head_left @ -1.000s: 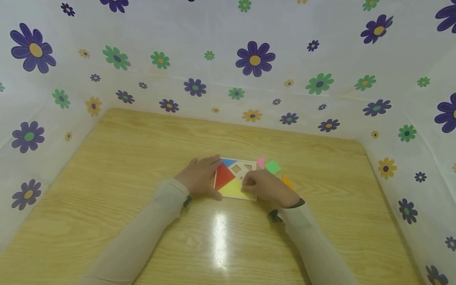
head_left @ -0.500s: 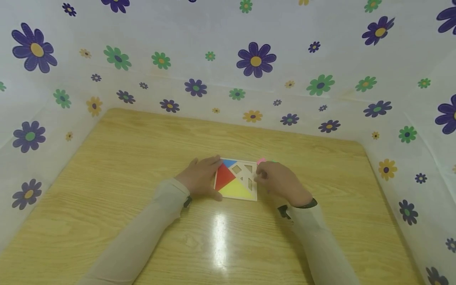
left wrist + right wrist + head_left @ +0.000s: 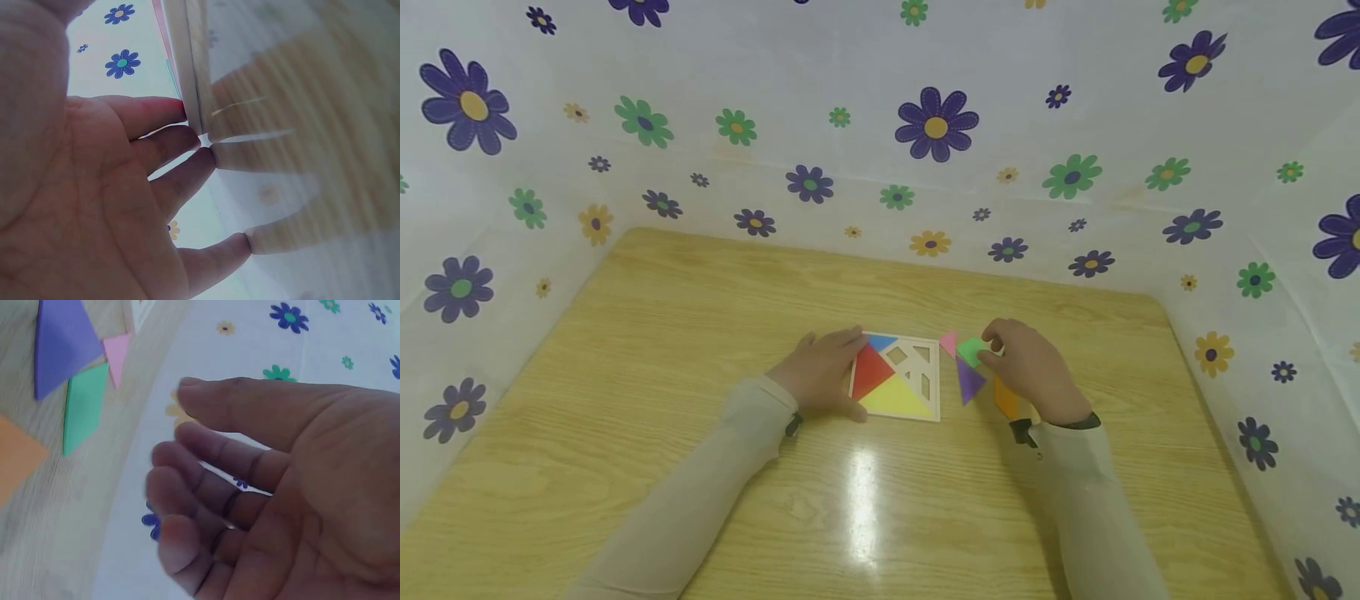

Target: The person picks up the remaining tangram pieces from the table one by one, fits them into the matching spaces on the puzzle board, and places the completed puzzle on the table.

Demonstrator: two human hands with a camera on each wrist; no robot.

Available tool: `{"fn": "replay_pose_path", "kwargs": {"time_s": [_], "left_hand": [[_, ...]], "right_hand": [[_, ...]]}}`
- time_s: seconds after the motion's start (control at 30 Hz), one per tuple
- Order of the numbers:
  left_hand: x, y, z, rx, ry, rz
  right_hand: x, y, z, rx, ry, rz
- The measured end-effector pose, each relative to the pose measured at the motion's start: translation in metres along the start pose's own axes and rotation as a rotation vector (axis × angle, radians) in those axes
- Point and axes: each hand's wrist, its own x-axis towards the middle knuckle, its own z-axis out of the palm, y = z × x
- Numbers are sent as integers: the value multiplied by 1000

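My left hand (image 3: 822, 372) rests at the left edge of a pale wooden puzzle board (image 3: 935, 385), thumb at the near corner, index finger at the far one. Seen from the left wrist, its fingers (image 3: 187, 181) are fairly straight and spread, their tips down on the table. Red (image 3: 871, 375), yellow (image 3: 895, 400) and blue (image 3: 880, 342) pieces lie in the board, beside several cut-out holes. My right hand (image 3: 1033, 371) hovers over the loose pieces with loosely curled fingers and nothing between them. Under its fingertips, in the head view, is a green piece (image 3: 970, 351).
Right of the board lie a pink triangle (image 3: 949, 343), a purple triangle (image 3: 968, 382) and an orange piece (image 3: 1004, 400), the last partly hidden by my right hand. A flower-printed white cloth (image 3: 857, 150) walls the back and sides of the wooden table (image 3: 737, 292).
My right hand has moved from the board's right part out to the right, over the loose pieces. The purple triangle now shows beside the board. The left hand has stayed in place.
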Motion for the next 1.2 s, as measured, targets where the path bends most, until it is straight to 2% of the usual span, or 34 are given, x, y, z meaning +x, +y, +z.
{"fn": "replay_pose_path", "kwargs": {"time_s": [0.43,0.8,1.2], "left_hand": [[-2,1,1,-14,0,-10],[-1,-1,2,-16,17,-7],[0,-1,1,-18,-8,-11]], "right_hand": [[-1,22,-5,-35,-120,155],[-4,23,-5,-61,-332,309],[0,30,2,39,-391,230]]}}
